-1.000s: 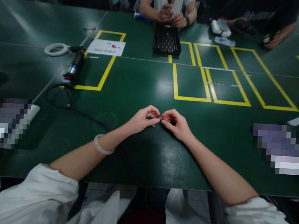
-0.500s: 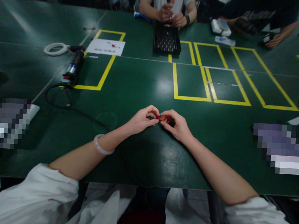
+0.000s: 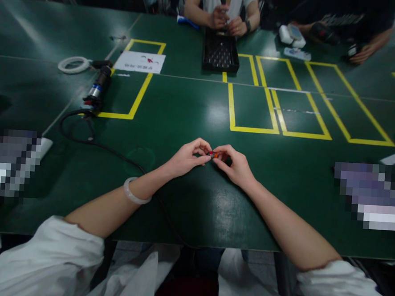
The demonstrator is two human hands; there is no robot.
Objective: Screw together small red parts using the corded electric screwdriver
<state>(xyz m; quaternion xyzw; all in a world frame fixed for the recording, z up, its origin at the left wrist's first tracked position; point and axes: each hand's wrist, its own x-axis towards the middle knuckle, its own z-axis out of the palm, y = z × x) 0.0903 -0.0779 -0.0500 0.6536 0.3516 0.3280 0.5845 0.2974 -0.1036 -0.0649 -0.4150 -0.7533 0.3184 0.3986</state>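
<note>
Both hands meet above the green table (image 3: 180,205), fingertips nearly touching. My left hand (image 3: 192,156) pinches a small red and dark piece (image 3: 211,153) between thumb and fingers. From the other side, my right hand (image 3: 232,163) pinches a small orange piece (image 3: 216,156) right beside it. The fingers cover most of both pieces. I cannot tell their exact kind, nor whether they are joined. A pale bangle (image 3: 136,191) circles my left wrist.
A black power tool (image 3: 99,86) lies at the left; its cable (image 3: 117,151) runs under my left forearm. Beside it are a white ring (image 3: 73,64) and a printed sheet (image 3: 140,62). Across the table a person handles something over a black tray (image 3: 221,51). Yellow tape (image 3: 255,130) marks rectangles.
The small red and orange pieces have turned slightly between my fingertips. My hands have otherwise hardly moved.
</note>
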